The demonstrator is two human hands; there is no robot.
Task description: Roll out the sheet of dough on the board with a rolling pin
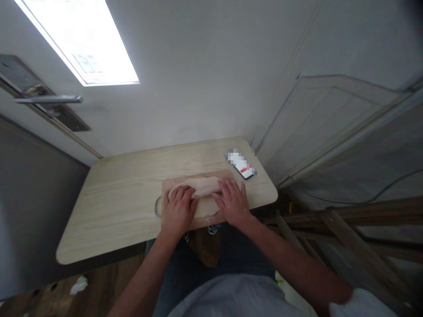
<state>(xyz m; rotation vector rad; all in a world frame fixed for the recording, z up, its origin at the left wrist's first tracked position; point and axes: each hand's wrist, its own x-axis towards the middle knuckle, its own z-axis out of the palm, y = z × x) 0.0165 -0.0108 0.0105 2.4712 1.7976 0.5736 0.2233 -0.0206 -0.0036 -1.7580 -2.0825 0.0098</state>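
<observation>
Dough [206,188]: pale, smooth, flat sheet, wavy outline, thicker ridge along 12 o'clock side; lies on brown board [198,223] by table's [109,198] 6 o'clock edge. Left hand [180,204] on its 9 o'clock end, right hand [234,200] on 3 o'clock end; thumbs apart from fingers, both laid over dough, neither clamped. Phone [243,165] limits room at 2 o'clock. Widest tabletop stretch toward 9; narrower strip toward 12, ending at white door [185,88].
</observation>
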